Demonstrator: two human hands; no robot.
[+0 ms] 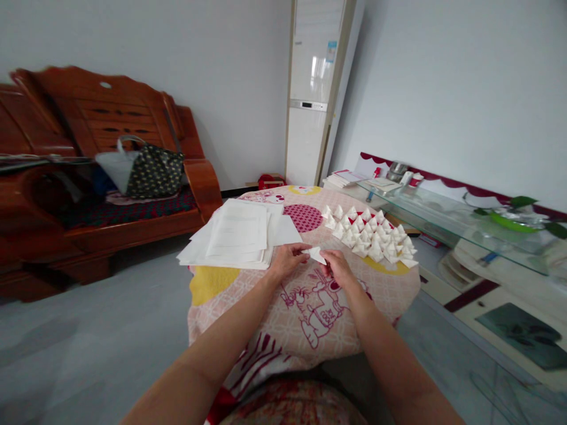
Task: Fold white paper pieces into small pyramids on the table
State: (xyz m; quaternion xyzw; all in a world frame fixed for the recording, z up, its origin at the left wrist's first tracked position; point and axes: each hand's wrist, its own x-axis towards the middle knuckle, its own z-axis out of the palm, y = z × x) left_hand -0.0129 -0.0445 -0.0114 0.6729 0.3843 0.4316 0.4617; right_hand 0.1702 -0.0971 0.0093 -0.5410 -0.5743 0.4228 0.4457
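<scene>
A small folded white paper piece point(316, 254) is pinched between both hands above a table covered with a pink patterned cloth point(310, 313). My left hand point(287, 258) grips its left end, fingers closed. My right hand point(337, 267) grips its right side, fingers curled. A stack of flat white paper sheets point(239, 239) lies just left of my left hand. Several folded white paper pieces point(370, 235) sit in rows to the right, beyond my right hand.
A wooden bench point(88, 177) with a dark dotted bag point(150, 168) stands at the left. A tall white air conditioner point(314, 88) is in the corner. A glass shelf unit point(443, 218) with a green dish point(514, 221) runs along the right wall.
</scene>
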